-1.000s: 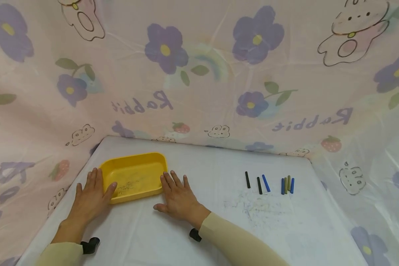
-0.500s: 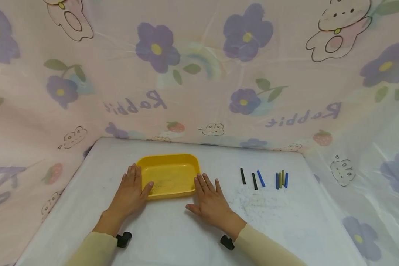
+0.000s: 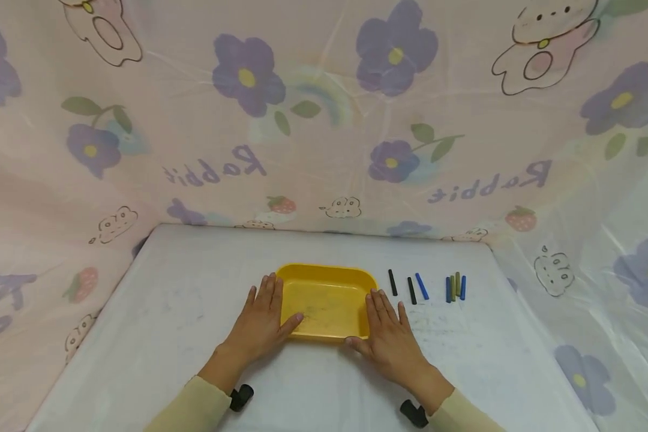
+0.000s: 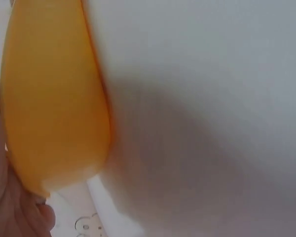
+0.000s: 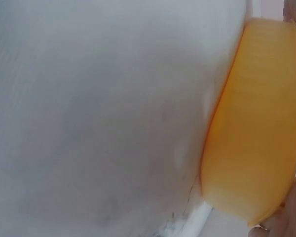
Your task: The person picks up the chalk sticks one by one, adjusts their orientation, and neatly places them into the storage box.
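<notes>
Head view: tray (image 3: 328,273), empty, mid-table near front edge; left hand (image 3: 261,324) and right hand (image 3: 389,339) flat against its sides, fingers straight. Six crayons (image 3: 426,287) right of it, none yet loaded.

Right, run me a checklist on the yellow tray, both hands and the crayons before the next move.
1. Left hand against the yellow tray, thumb over its rim: ok.
2. Right hand flat against the tray's right side: ok.
3. Tray flat on the white table: ok.
4. Tray holds no crayons, only dark smudges: ok.
5. Crayons lie apart from the tray, just right of it: ok.
6. Firmness of grip: cannot tell.
</notes>
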`<state>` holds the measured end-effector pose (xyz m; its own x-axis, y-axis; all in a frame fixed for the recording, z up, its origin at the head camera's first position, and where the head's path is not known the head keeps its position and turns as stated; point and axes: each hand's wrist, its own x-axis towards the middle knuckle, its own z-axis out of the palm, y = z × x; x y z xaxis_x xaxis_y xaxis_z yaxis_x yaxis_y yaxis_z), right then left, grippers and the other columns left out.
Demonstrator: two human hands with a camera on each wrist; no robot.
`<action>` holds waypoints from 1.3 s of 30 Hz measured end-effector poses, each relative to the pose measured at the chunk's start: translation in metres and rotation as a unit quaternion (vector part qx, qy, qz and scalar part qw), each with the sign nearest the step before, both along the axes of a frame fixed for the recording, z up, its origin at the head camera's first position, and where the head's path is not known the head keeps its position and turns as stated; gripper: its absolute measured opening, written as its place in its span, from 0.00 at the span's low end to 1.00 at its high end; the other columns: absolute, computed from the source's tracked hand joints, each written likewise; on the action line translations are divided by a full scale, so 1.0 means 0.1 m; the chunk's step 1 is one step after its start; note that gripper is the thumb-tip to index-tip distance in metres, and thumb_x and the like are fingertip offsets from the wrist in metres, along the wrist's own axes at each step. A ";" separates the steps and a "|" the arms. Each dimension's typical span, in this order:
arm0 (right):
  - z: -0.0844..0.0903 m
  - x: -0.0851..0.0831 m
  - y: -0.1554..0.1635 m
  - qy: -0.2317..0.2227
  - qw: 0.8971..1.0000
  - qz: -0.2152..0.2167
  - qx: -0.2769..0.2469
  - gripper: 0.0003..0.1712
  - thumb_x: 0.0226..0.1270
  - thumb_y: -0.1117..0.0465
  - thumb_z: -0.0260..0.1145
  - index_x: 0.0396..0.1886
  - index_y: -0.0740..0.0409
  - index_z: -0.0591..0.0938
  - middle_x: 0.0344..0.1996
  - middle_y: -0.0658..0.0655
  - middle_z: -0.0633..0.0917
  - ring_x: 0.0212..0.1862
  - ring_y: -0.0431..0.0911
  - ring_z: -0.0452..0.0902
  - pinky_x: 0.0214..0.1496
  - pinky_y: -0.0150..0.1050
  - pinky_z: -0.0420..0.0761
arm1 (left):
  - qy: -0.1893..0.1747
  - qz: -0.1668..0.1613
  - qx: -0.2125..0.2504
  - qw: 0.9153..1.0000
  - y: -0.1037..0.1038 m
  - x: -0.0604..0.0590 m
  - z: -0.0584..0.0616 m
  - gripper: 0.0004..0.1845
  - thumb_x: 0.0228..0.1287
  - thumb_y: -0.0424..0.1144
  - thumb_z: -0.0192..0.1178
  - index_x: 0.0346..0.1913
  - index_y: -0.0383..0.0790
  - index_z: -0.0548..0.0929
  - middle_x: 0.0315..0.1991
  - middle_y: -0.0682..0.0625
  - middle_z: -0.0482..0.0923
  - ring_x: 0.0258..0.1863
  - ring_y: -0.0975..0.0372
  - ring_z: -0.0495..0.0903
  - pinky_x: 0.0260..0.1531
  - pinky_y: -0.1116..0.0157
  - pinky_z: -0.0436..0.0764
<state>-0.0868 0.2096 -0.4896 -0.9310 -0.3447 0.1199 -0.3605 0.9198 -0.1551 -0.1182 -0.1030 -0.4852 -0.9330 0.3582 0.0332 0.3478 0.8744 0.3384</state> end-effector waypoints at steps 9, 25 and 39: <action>-0.01 -0.03 0.08 -0.006 1.000 0.007 0.004 0.62 0.74 0.25 0.55 0.83 0.73 0.56 0.83 0.71 0.56 0.84 0.63 0.51 0.83 0.70 0.52 | 0.023 -0.012 -0.083 0.996 -0.12 0.02 0.06 0.49 0.81 0.68 0.40 0.84 0.29 0.50 0.86 0.37 0.45 0.86 0.45 0.46 0.81 0.32 0.44; 0.30 -0.27 0.35 0.001 1.000 0.010 0.000 0.58 0.74 0.30 0.62 0.83 0.70 0.58 0.82 0.70 0.59 0.83 0.66 0.53 0.82 0.73 0.49 | 0.027 -0.002 -0.099 0.995 -0.07 0.04 0.05 0.49 0.82 0.65 0.43 0.83 0.26 0.50 0.84 0.33 0.48 0.85 0.43 0.48 0.82 0.36 0.44; 0.48 -1.17 0.99 -0.020 0.986 0.073 0.150 0.48 0.62 0.46 0.81 0.74 0.66 0.73 0.72 0.67 0.74 0.73 0.68 0.67 0.77 0.71 0.64 | 0.015 0.004 -0.088 0.996 -0.05 0.05 0.06 0.50 0.82 0.66 0.43 0.83 0.25 0.48 0.85 0.32 0.45 0.85 0.43 0.44 0.83 0.37 0.43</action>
<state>-0.2036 0.3082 -0.4411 -0.8705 -0.4902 -0.0432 -0.4920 0.8650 0.0986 -0.1137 -0.1083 -0.4787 -0.9357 0.3527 -0.0019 0.3474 0.9224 0.1690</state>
